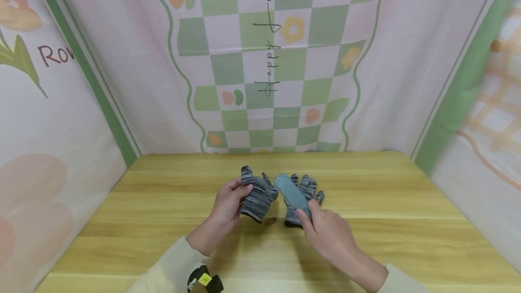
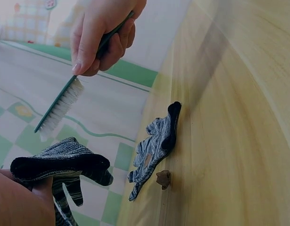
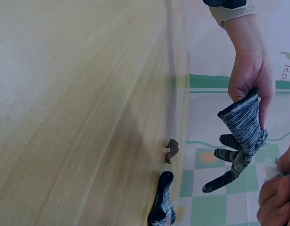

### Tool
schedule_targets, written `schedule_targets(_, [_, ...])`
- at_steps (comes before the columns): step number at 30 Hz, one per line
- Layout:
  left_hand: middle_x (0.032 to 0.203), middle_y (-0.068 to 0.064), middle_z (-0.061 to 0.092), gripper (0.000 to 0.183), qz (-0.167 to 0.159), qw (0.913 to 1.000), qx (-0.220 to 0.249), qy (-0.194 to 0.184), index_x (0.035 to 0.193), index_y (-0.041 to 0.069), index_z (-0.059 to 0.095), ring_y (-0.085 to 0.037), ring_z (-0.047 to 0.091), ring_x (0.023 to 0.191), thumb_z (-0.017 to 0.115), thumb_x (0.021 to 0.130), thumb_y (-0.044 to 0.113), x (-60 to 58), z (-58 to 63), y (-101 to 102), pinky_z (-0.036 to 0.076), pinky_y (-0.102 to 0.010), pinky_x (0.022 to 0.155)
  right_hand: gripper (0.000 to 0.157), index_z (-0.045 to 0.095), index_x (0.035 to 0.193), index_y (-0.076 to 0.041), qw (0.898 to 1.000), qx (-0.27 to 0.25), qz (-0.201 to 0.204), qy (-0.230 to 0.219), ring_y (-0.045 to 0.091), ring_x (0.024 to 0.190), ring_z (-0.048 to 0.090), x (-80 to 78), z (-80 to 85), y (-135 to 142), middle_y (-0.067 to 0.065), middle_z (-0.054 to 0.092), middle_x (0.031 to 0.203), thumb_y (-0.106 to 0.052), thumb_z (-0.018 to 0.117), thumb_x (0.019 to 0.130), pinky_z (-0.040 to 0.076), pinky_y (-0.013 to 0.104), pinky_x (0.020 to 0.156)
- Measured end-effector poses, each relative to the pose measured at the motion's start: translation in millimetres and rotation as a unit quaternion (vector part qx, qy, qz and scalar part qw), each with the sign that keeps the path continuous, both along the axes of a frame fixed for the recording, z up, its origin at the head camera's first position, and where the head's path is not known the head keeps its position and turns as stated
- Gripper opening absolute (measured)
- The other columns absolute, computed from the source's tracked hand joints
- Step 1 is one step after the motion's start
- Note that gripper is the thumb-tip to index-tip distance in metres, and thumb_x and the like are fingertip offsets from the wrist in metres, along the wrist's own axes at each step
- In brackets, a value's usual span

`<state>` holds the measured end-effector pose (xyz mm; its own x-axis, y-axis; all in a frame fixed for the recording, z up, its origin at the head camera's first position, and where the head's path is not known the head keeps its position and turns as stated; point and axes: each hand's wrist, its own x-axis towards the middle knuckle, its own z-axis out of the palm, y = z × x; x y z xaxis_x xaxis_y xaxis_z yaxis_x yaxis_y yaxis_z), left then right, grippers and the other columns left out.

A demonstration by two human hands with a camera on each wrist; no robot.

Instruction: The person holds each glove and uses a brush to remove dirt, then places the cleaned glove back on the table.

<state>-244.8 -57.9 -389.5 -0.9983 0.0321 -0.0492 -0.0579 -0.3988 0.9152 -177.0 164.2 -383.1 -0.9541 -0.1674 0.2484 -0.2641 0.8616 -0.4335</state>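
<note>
My left hand (image 1: 226, 205) pinches a grey-and-black striped knit glove (image 1: 259, 199) at its side, lifted above the table with the dark cuff toward me. In my right hand (image 1: 331, 234) is a teal-backed brush (image 1: 290, 190), gripped by its handle. White bristles (image 2: 64, 103) face down in the left wrist view, a short way from the raised glove. A matching glove (image 1: 308, 187) lies on the table under the brush, partly covered by it in the head view. Beside that glove sits a small brown lump (image 2: 163, 179).
The wood-grain table (image 1: 142, 220) stretches out on both sides of the hands. Printed fabric with green checks (image 1: 260, 71) hangs at its back edge, and more printed fabric rises at left and right. A dark strapped device (image 1: 205, 279) is on the left wrist.
</note>
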Motion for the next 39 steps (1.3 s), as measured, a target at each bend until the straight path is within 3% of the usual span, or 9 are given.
schedule_targets(16, [0.093, -0.003, 0.069, 0.033, -0.040, 0.9991, -0.007, -0.009, 0.122, -0.011, 0.053, -0.009, 0.063, 0.071, 0.058, 0.089, -0.007, -4.0, 0.9, -5.5, 0.051, -0.017, 0.057, 0.028, 0.045, 0.079, -0.013, 1.000, -0.009, -0.001, 0.000, 0.010, 0.046, 0.034, -0.8, -1.1, 3.7, -0.003, 0.040, 0.056, -0.029, 0.050, 0.103, 0.029, 0.023, 0.041])
schedule_targets(30, [0.100, -0.008, 0.066, 0.039, -0.019, 0.9993, -0.016, -0.029, 0.126, -0.009, 0.047, -0.012, 0.063, 0.076, 0.051, 0.088, -0.013, -23.3, -10.0, -10.7, 0.053, -0.020, 0.061, 0.027, 0.048, 0.082, -0.011, 1.000, 0.000, -0.014, -0.004, 0.012, 0.046, 0.037, -2.1, -5.9, 10.7, -0.002, 0.041, 0.056, -0.029, 0.051, 0.102, 0.032, 0.025, 0.041])
schedule_targets(39, [0.102, -0.010, 0.066, 0.041, 0.012, 0.9986, -0.024, -0.047, 0.128, -0.009, 0.046, -0.012, 0.063, 0.077, 0.051, 0.087, -0.012, -37.3, -19.3, -14.2, 0.053, -0.020, 0.064, 0.027, 0.047, 0.081, -0.012, 1.000, 0.006, -0.014, -0.003, 0.011, 0.045, 0.036, -1.8, -8.7, 13.0, -0.002, 0.040, 0.055, -0.029, 0.051, 0.102, 0.031, 0.025, 0.041])
